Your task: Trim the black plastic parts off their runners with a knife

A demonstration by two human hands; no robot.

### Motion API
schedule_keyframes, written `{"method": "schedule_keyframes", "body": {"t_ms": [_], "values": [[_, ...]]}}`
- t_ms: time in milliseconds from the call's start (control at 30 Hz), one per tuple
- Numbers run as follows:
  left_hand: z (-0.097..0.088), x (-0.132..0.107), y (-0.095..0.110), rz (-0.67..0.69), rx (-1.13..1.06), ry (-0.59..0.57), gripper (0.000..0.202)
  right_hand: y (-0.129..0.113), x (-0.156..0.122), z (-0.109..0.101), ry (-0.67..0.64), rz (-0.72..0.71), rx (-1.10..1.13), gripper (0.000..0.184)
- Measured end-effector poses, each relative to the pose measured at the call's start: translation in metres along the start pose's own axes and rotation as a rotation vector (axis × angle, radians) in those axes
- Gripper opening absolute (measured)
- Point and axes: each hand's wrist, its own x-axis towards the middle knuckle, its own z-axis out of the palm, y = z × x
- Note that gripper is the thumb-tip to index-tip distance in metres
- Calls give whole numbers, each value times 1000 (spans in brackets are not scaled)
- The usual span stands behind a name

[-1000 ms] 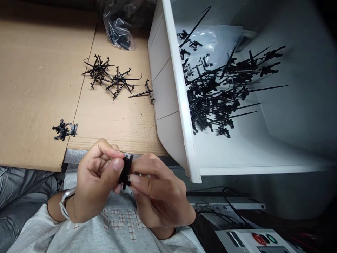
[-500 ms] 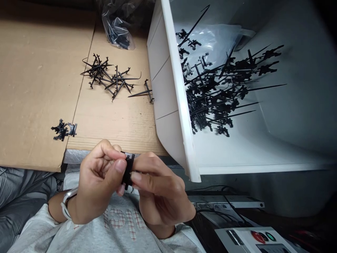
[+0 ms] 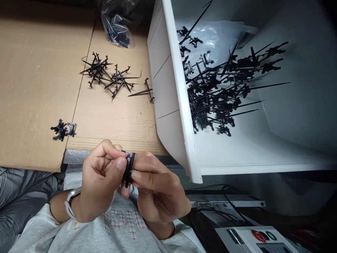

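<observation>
A small black part (image 3: 129,169) was located between the two hands, upright and slightly tilted, just in front of the person's shirt. The left hand (image 3: 98,186) gripped it between thumb and index finger; the right hand (image 3: 160,189) pinched its opposite side, the thumb on its lower portion. The fingers hid part of its outline. A cluster of black clips (image 3: 60,131) lay ahead and to the left of the left hand, on the cardboard (image 3: 34,88). A pile of black spiked pieces (image 3: 97,68) lay farther ahead of the left hand, with a clear bag (image 3: 119,33) beyond it. A white bin (image 3: 263,151), ahead and to the right of the right hand, contained black spiked assemblies (image 3: 216,84). A control box (image 3: 223,236) stood to the right of the right hand, nearer the body.
</observation>
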Motion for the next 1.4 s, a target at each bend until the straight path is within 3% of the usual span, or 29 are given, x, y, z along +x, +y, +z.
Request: {"method": "schedule_keyframes", "body": {"t_ms": [467, 700, 1233, 1400], "values": [[-1, -3, 1, -14, -64, -58, 29, -9, 6, -4, -26, 17, -19, 22], [-3, -8, 0, 14, -54, 9, 20, -9, 7, -8, -63, 22, -30, 29], [-1, -8, -1, 113, 63, 36, 31, -6, 2, 0, 1, 30, 50, 29], [-1, -10, 0, 48, 34, 68, 29, -6, 4, 2, -13, 7, 60, 28]]}}
